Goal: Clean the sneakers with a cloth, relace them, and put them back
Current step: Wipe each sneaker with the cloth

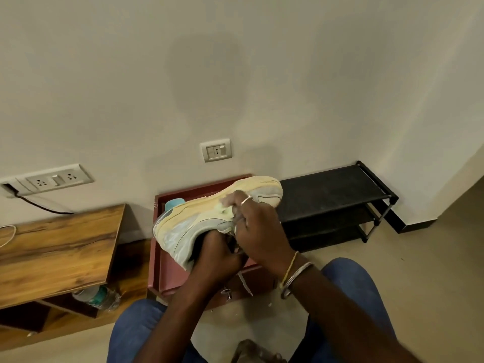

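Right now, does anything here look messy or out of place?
A bottle lies tipped on its side on the shelf under the table. A loose lace dangles from the sneaker, against which the right hand holds a cloth.

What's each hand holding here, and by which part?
The left hand, pushed into the opening, carries the sneaker, fingers hidden; the right hand grips a bunched pale cloth against the sneaker's side.

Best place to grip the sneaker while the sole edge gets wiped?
Probably inside the collar, from the person's side: the sneaker is tilted with its opening facing them, so the left hand reaches in, leaving the sole edge free for the cloth.
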